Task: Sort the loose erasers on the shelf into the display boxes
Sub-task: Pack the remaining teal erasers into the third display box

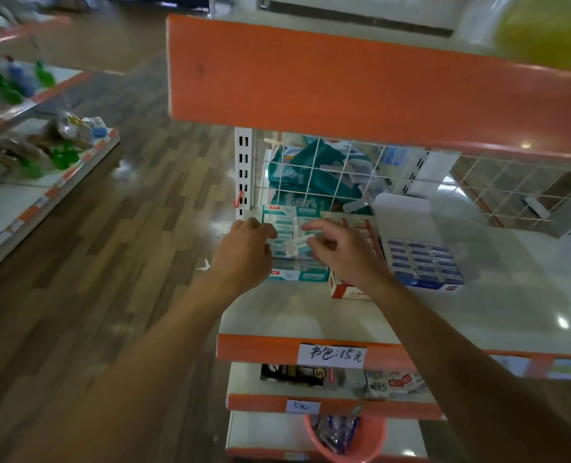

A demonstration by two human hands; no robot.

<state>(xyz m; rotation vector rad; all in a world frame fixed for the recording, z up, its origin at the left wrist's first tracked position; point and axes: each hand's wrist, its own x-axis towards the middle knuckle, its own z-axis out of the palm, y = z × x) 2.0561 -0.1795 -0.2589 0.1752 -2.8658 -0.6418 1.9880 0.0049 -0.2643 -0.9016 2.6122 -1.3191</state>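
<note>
Both hands are working over the teal display box (292, 225) at the left end of the shelf (310, 312). The left hand (244, 253) is hovering at the box's left edge with its fingers curled; the blur is hiding whether it is gripping the box wall or holding nothing. The right hand (340, 250) is reaching in from the right, with thumb and forefinger bent and apparently pinching a small pale eraser (294, 245) just above the rows already packed in the box.

The step in hand looks like seating this eraser in a row. To do it well, the left hand should be steadying the box so it is not sliding towards the wire grid (310, 182) behind. The right should be turning the eraser to match its neighbours and lowering it into a gap, not pressing it on top. A red-and-white box (342, 290) and a blue box (424, 262) are sitting just beside, so matching the wrapper colour first is mattering.
</note>
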